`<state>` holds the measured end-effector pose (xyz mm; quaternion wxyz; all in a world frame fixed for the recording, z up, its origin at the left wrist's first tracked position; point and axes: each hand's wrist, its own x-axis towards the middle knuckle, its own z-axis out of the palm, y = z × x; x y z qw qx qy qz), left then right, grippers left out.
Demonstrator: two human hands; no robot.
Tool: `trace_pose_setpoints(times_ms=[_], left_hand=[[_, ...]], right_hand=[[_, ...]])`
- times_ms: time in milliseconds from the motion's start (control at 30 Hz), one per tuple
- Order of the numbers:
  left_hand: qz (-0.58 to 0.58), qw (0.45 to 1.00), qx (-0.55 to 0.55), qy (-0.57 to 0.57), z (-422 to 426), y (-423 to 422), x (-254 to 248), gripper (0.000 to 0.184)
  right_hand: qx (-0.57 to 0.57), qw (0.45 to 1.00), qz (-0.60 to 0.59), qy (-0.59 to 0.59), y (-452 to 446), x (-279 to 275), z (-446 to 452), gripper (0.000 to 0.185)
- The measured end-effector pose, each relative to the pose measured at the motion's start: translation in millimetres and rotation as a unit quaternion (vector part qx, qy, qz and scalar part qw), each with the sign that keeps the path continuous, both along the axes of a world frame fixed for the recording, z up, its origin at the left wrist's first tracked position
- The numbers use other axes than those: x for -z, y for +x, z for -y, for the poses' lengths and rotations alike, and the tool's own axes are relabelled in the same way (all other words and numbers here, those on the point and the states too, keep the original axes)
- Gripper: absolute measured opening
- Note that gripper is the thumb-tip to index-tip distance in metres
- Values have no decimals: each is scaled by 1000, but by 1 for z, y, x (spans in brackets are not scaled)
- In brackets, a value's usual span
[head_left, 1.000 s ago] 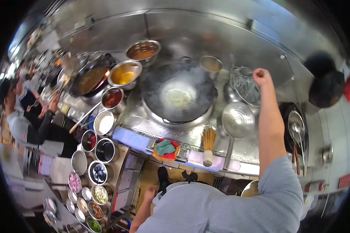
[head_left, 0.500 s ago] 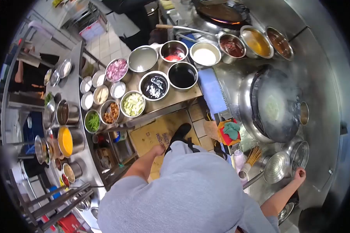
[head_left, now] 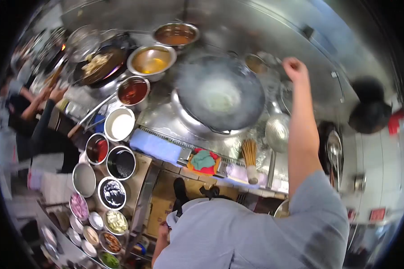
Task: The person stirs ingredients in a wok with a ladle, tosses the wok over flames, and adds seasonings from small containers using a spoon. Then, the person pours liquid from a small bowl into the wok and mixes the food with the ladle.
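My right hand (head_left: 295, 69) is raised at the back of the stove, its fingers curled closed. What they hold, if anything, is hidden. Below and left of it are a perforated strainer (head_left: 278, 132) and a small metal pot (head_left: 256, 64). A large wok (head_left: 254, 104) to its left steams over pale, cloudy contents. Low beside my body hangs my left hand (head_left: 164, 229), small and blurred, its fingers unclear. Left of that hand, on the counter, stand bowls of cut pale-green vegetables (head_left: 116, 222) and browned pieces (head_left: 111, 242).
A bamboo brush (head_left: 249, 157) and a green cloth (head_left: 203, 160) lie along the stove's front edge. Bowls of yellow liquid (head_left: 151, 60), red sauce (head_left: 133, 91) and white contents (head_left: 121, 124) stand left of the wok. Another person's arm (head_left: 45, 114) works at a second wok (head_left: 99, 66).
The view has swung to the right, shifting the stove toward the middle and the ingredient bowls to the lower left. My right arm now reaches farther up, beyond the strainer.
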<state>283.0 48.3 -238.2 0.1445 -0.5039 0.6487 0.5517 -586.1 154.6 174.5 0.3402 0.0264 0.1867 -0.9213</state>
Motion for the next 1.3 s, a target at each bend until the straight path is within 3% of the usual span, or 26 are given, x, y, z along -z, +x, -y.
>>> trace_pose_setpoints(times_ms=[33, 167, 233, 300, 367, 433, 467, 533, 567, 600, 633, 667, 700, 733, 767, 800, 833, 933, 1067, 1133, 1267, 1300], left_hand=[[11, 1000, -14, 14, 4, 1, 1, 27], [17, 991, -107, 74, 16, -2, -7, 26], [14, 984, -151, 93, 19, -5, -14, 25], [10, 978, -183, 103, 21, -9, -20, 25], [15, 975, -199, 100, 18, -12, -22, 24], [30, 977, -193, 88, 13, -14, -22, 23], [44, 980, -180, 78, 11, -17, -20, 23], [80, 985, -141, 57, 6, -20, -10, 22], [61, 995, -73, 25, 5, -7, 18, 22], [27, 999, 23, -28, 6, 9, 53, 22], [-4, 991, 106, -81, 7, 19, 79, 22], [-30, 976, 174, -131, 10, 20, 92, 22], [-57, 956, 226, -178, 12, 23, 104, 22], [-125, 911, 290, -265, 14, 7, 91, 22], [-64, 968, 194, -146, 23, 5, 83, 22], [-36, 997, 62, -29, 27, 0, 76, 21], [-34, 993, -81, 75, 28, -14, 53, 21], [-65, 944, -264, 185, 29, -36, 21, 21], [-39, 950, -275, 142, 10, -56, -15, 20], [-10, 986, -153, 57, 1, -60, -37, 18], [-11, 987, -151, 56, -10, -45, -15, 19], [-10, 987, -153, 54, -12, -35, -3, 20]], right_hand=[[83, 996, 30, 10, 40, -21, 32, 23], [36, 998, 30, 39, 47, -17, 74, 19], [-49, 989, 21, 135, 47, -12, 80, 16], [-74, 955, -95, 271, 58, 7, 58, 16], [-10, 838, -282, 467, 90, 27, 12, 11], [53, 711, -355, 605, 119, 46, -42, 9], [95, 602, -394, 688, 125, 61, -67, 7], [149, 421, -393, 804, 134, 100, -119, 4], [159, 397, -354, 832, 138, 118, -140, 3], [163, 424, -303, 838, 137, 133, -159, 2], [162, 517, -230, 808, 131, 146, -174, 2], [166, 671, -129, 711, 123, 152, -188, 3], [175, 821, -23, 542, 113, 153, -200, 5], [165, 921, 53, 349, 98, 154, -215, 6], [140, 964, 93, 204, 86, 152, -226, 7], [91, 987, 91, 101, 73, 149, -234, 9], [184, 967, 131, 116, 84, 117, -213, 12], [191, 972, 87, 101, 71, 92, -181, 11], [139, 985, 94, 32, 56, 47, -122, 10], [141, 987, 55, 56, 58, 18, -83, 11], [24, 999, 29, 24, 10, -2, -21, 11], [30, 997, 17, 68, -3, -4, -8, 12]])
